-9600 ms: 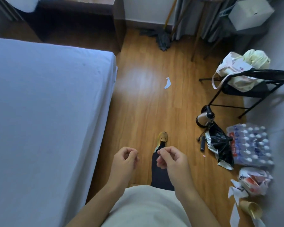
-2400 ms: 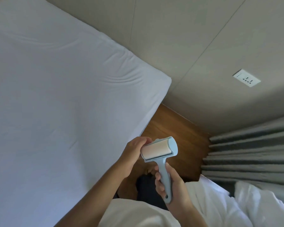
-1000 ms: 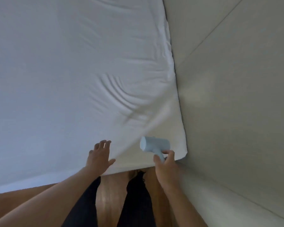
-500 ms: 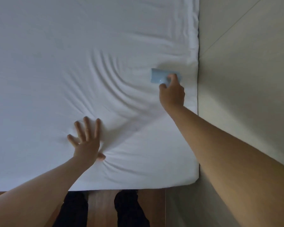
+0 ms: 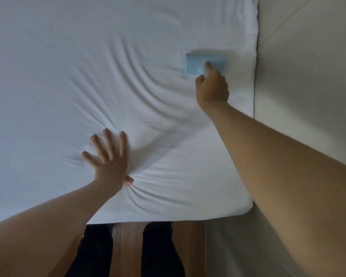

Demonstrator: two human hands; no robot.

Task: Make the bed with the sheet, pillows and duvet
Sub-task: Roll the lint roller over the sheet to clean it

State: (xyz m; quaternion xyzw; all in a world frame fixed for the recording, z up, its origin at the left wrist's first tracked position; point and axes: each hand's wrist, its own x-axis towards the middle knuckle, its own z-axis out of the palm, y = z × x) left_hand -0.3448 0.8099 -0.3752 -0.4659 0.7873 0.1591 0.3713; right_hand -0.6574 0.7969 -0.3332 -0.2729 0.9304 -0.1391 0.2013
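The white fitted sheet (image 5: pixel 68 66) covers the mattress, wrinkles curving toward my left hand (image 5: pixel 110 158), pressed flat with fingers spread. My right hand (image 5: pixel 212 86) grips the pale blue lint roller (image 5: pixel 196 62), its drum lying crosswise near the wall, slightly farther up than half a second ago. No writing shows.

Sheet (image 5: pixel 68 56) is plain white, no print, greyer in the shadowed creases fanning through the middle of the frame. Lint roller (image 5: pixel 196 62) at upper right is pale blue; the wall (image 5: pixel 308 76) down the right side is flat beige-grey. Bottom centre: warm brown wood-grain floor (image 5: pixel 126 250) with black trousers (image 5: pixel 160 254) over it, and a thin gold-coloured ring (image 5: pixel 123 148) on the left hand (image 5: pixel 110 162).
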